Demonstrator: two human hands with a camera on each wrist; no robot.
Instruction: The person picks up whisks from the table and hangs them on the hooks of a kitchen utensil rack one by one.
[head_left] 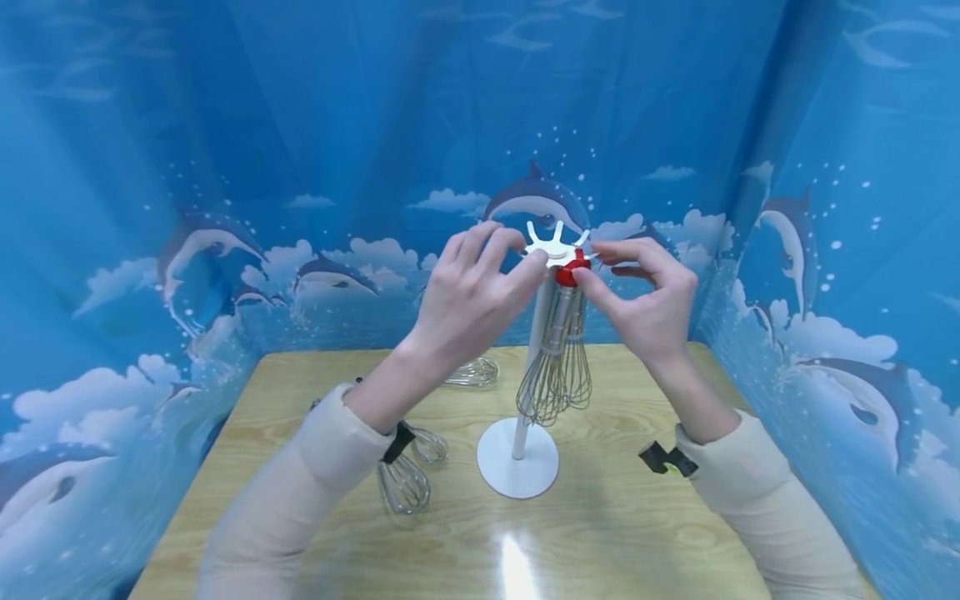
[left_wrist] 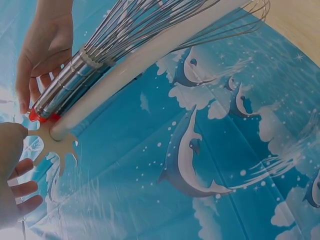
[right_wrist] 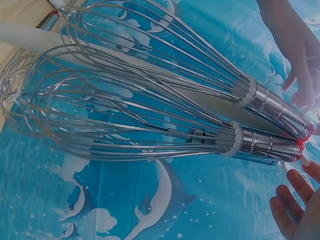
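Note:
A white stand with a pronged rack on top stands on the table. Metal whisks with red handle ends hang from it, wires down. My left hand pinches a prong on the rack's left side, thumb and forefinger at its edge, other fingers free. On the other side my right hand pinches the red end of a whisk at a prong, thumb below and forefinger above. In the right wrist view, two steel whisk handles meet near the right thumb.
More whisks lie on the wooden table at the left, partly behind the left sleeve. Another whisk lies behind the stand's round white base. Blue dolphin-print curtains hang around the table.

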